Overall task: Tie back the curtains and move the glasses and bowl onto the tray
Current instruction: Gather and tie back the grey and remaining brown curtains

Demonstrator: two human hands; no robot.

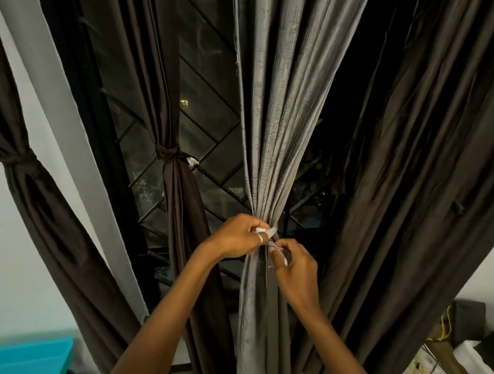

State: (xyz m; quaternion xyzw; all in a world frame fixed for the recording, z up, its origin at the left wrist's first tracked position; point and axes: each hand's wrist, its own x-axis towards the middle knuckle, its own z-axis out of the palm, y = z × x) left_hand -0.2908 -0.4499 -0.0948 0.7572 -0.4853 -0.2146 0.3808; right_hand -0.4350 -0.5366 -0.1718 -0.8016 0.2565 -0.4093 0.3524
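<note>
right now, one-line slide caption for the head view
Both hands, left and right, knot a pale tie around the bunched grey curtain.

No lettering, label, brand or number can be read on the grey curtain (276, 113), the white tie (266, 231) around it, the brown curtains (181, 204) or the pale boxes (466, 355) at the lower right, which are too blurred to tell.
</note>
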